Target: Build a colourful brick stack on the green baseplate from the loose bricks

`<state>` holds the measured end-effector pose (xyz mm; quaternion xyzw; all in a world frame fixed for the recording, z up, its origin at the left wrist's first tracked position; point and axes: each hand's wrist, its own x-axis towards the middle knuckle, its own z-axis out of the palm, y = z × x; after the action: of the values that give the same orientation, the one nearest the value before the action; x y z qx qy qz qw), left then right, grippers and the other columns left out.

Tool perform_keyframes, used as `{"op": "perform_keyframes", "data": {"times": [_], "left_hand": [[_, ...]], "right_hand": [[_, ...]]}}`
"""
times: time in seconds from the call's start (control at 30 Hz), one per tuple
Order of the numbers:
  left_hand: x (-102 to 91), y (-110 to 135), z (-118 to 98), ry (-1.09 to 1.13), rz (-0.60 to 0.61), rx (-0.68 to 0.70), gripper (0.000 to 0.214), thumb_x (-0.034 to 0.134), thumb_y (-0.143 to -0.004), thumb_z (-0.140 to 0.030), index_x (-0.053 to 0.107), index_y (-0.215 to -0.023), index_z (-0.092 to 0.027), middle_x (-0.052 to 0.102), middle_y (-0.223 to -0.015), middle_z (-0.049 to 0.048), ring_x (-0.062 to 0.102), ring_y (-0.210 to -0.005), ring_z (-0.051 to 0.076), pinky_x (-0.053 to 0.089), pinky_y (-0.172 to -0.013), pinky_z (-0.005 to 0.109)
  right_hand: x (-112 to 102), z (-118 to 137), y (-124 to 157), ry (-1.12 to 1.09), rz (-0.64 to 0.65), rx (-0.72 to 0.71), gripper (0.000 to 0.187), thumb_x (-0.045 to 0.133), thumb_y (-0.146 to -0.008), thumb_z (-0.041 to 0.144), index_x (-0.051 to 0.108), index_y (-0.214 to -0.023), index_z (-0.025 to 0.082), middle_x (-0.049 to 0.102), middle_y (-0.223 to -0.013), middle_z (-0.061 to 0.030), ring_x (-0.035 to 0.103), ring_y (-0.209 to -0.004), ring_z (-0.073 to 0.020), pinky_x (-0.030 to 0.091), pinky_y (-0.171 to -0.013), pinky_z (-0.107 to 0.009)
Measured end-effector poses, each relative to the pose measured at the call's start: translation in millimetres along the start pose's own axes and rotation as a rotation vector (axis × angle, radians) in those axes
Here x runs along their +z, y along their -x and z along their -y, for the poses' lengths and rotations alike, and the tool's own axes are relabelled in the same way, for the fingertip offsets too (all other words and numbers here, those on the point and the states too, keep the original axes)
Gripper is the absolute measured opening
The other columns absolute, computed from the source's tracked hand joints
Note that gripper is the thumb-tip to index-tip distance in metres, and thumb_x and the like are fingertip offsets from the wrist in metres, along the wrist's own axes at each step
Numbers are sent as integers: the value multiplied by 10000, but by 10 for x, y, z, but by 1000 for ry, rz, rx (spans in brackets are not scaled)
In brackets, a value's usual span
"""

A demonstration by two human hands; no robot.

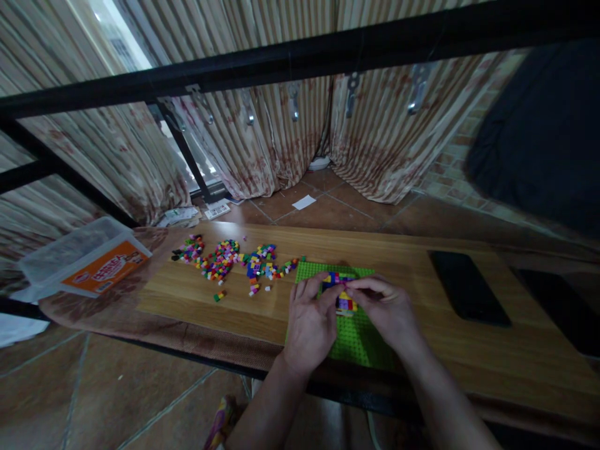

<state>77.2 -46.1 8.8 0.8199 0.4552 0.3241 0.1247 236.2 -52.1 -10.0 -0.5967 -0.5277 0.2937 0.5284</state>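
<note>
A studded green baseplate lies on the wooden board, with a small build of coloured building bricks on it in yellow, purple, red and blue. My left hand curls round the left side of the build, fingertips on its bricks. My right hand comes from the right, thumb and forefinger pinched over the top of the build. A tiny pinkish brick seems to be between its fingertips, partly hidden. Both hands' fingertips nearly meet there, and the fingers cover part of the build.
Loose coloured bricks lie in heaps left of the baseplate. A dark phone-like slab rests to the right, another dark flat thing beyond it. A clear plastic box with an orange label stands far left. A black metal bar crosses above.
</note>
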Motion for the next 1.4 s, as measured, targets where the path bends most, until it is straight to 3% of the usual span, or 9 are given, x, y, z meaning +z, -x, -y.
{"op": "perform_keyframes", "data": {"times": [0.13, 0.37, 0.5, 0.67, 0.87, 0.97, 1.07, 1.2, 1.4], "left_hand": [[-31, -25, 59, 222, -125, -56, 341, 454, -904, -122, 644, -1151, -259, 559, -1288, 72, 516, -1199, 191, 437, -1015, 377], [-113, -96, 342, 461, -311, -302, 223, 515, -871, -166, 674, -1024, -202, 677, -1049, 63, 625, -1001, 177, 485, -932, 343], [-88, -63, 379, 489, -241, -368, 231, 527, -849, -156, 668, -1029, -188, 687, -1046, 70, 646, -918, 172, 501, -881, 332], [-101, -35, 345, 388, -158, -333, 243, 520, -847, -151, 671, -1032, -195, 689, -1055, 63, 639, -946, 172, 493, -890, 326], [-128, -37, 410, 324, -113, -396, 267, 502, -841, -137, 668, -1048, -177, 699, -1061, 80, 649, -932, 176, 499, -852, 310], [-252, -54, 540, 225, -50, -456, 262, 502, -839, -137, 687, -1020, -182, 716, -1019, 74, 658, -889, 174, 494, -800, 287], [-491, -64, 760, 46, 47, -572, 218, 526, -829, -162, 716, -936, -174, 734, -880, 64, 662, -811, 181, 477, -726, 269], [-770, -34, 994, -140, 87, -687, 199, 581, -786, -165, 728, -919, -179, 732, -839, 61, 653, -784, 185, 447, -683, 255], [-744, -7, 978, -201, 160, -650, 194, 585, -758, -154, 738, -872, -189, 724, -808, 57, 638, -776, 184, 437, -696, 257]], "right_hand": [[-21, -2, -10, -96, -43, 78, 188, 714, -722, 391, 755, -824, 237, 725, -852, -36, 659, -784, -193, 503, -743, -335], [-96, 79, -41, -60, -212, 144, 233, 710, -711, 412, 755, -835, 220, 747, -845, -54, 667, -776, -207, 499, -737, -347], [-111, 98, -46, -43, -243, 161, 265, 695, -714, 427, 752, -845, 204, 748, -829, -66, 670, -752, -212, 505, -732, -358], [-104, 119, -45, -42, -244, 176, 260, 692, -708, 428, 750, -835, 208, 749, -839, -64, 675, -775, -216, 504, -750, -361], [-127, 106, -53, -8, -229, 203, 277, 684, -706, 436, 749, -843, 204, 749, -845, -70, 678, -777, -222, 505, -756, -366], [-145, 92, -46, 8, -219, 203, 281, 676, -704, 447, 747, -834, 209, 750, -854, -71, 681, -791, -227, 507, -767, -371], [-166, 87, -35, 66, -212, 206, 267, 665, -710, 449, 745, -833, 226, 749, -864, -58, 680, -813, -228, 503, -786, -369], [-181, 108, -29, 135, -204, 235, 276, 655, -708, 456, 744, -849, 236, 748, -877, -50, 681, -838, -234, 503, -801, -370], [-162, 171, -22, 141, -190, 241, 327, 657, -683, 476, 742, -855, 212, 748, -865, -61, 685, -829, -243, 515, -799, -375]]}}
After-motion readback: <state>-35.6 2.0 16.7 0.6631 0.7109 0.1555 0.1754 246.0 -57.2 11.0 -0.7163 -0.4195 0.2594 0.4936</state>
